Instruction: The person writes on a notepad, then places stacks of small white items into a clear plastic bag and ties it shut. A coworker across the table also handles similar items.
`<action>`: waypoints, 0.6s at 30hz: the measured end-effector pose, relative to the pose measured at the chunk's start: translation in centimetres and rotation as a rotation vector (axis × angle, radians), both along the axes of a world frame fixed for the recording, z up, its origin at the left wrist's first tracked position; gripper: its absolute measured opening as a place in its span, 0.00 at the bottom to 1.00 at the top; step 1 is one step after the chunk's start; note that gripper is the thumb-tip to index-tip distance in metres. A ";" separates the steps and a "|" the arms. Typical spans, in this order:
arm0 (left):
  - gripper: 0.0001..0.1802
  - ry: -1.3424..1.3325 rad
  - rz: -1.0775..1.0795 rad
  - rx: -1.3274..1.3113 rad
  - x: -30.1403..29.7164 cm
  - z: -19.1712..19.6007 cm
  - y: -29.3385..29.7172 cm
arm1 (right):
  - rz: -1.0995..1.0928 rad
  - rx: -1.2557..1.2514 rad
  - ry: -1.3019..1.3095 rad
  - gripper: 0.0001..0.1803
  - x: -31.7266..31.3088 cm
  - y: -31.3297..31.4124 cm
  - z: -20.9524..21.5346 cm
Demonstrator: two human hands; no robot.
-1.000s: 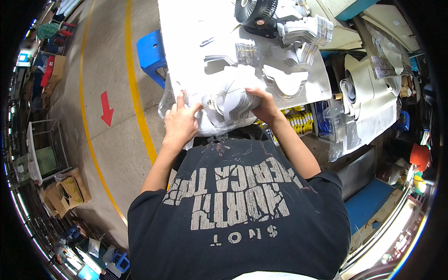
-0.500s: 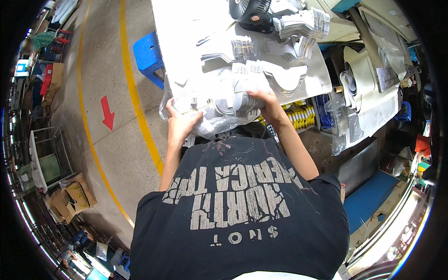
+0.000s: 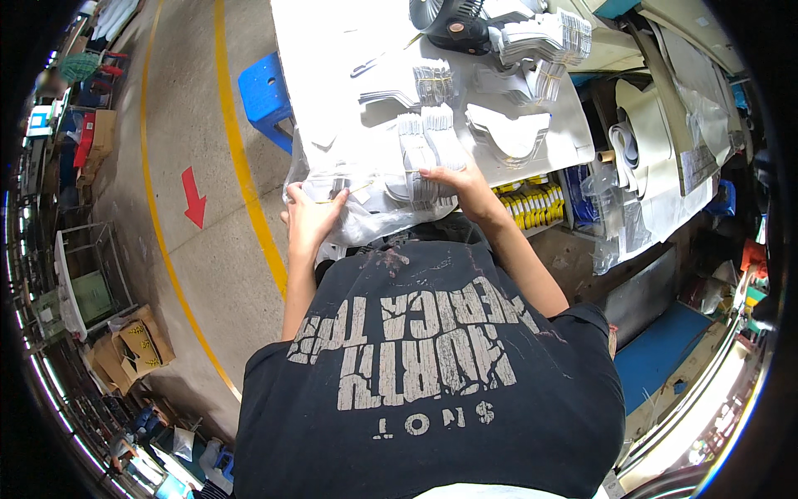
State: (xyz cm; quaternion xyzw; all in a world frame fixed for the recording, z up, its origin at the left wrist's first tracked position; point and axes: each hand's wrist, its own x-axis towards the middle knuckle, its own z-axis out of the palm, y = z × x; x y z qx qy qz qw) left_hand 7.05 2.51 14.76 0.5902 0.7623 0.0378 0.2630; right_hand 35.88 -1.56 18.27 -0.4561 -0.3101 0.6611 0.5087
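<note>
My right hand (image 3: 467, 185) grips the near right side of a stack of white, curved, flat cut pieces (image 3: 426, 154), thumb on top. The stack lies at the near edge of a white table (image 3: 320, 100). Left of it, my left hand (image 3: 312, 216) is closed, thumb and fingers pinched together beside a small grey item and a thin yellowish strand; what it holds is too small to make out. Clear plastic (image 3: 374, 223) lies beneath both hands along the table edge. Glare washes out much of the white surface.
Banded bundles of white pieces (image 3: 431, 81) and a curved stack (image 3: 509, 133) lie farther back, near a black fan (image 3: 455, 25). A blue stool (image 3: 264, 96) stands left of the table. Yellow items (image 3: 532, 208) fill a shelf below right; white rolls (image 3: 636, 137) lie beyond.
Both hands have shifted slightly left. The stack in my right hand has moved left with it, leaving a wider gap to the curved stack at right.
</note>
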 end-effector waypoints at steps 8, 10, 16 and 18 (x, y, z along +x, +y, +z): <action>0.57 -0.093 0.023 -0.164 0.8 0.9 1.5 | 0.038 -0.005 -0.016 0.36 -0.4 0.3 0.1; 0.55 -0.066 0.065 -0.165 0.6 0.8 1.7 | 0.047 -0.001 -0.023 0.37 -0.7 0.4 0.3; 0.51 -0.060 0.081 -0.139 0.5 1.6 1.4 | 0.052 -0.015 -0.024 0.37 -0.9 0.5 0.5; 0.51 -0.060 0.068 -0.133 1.3 3.8 1.5 | 0.045 0.007 -0.042 0.37 -1.0 0.5 0.5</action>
